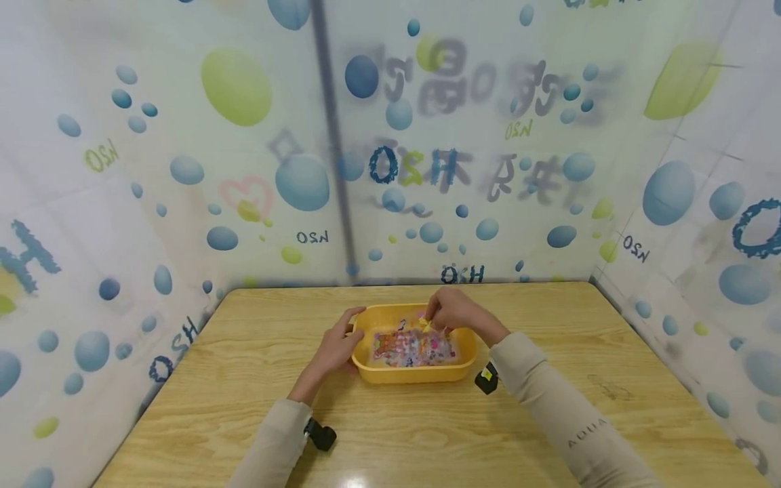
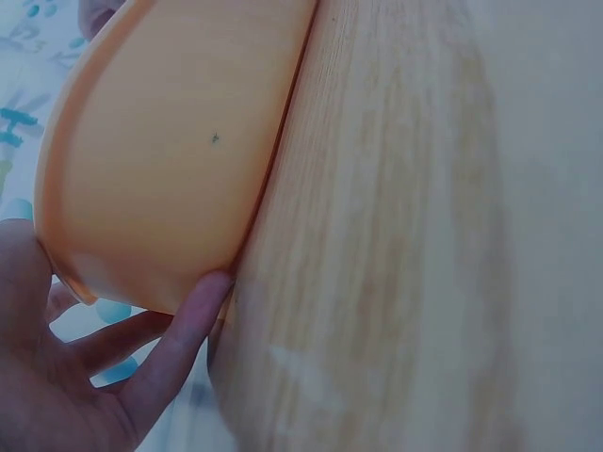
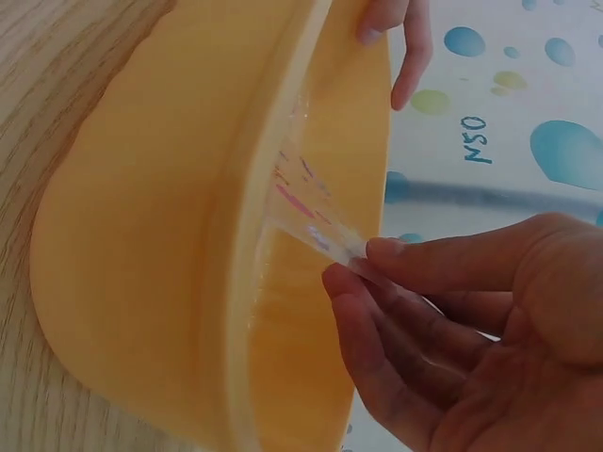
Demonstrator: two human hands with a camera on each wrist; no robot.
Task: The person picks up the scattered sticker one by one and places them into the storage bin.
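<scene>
A yellow oblong plastic basin [image 1: 415, 375] stands on the table. My left hand [image 1: 335, 343] grips its left end, thumb and fingers about the rim; in the left wrist view, fingertips [image 2: 209, 290] touch the outer wall. Over the basin's right part, my right hand [image 1: 456, 310] pinches the gathered edge of a clear plastic piece printed with pink and purple marks [image 3: 303, 200], perhaps a bag. Its lower part is hidden behind the basin's wall in the right wrist view. Clear packets with small colourful pictures [image 1: 403, 348] lie on the basin's floor.
The wooden table [image 1: 390, 434] reaches to curtains [image 1: 390, 224] printed with blue and green bubbles, at the back and both sides. A black wrist camera [image 1: 320, 434] sits at the left cuff, another black device [image 1: 487, 378] at the right one.
</scene>
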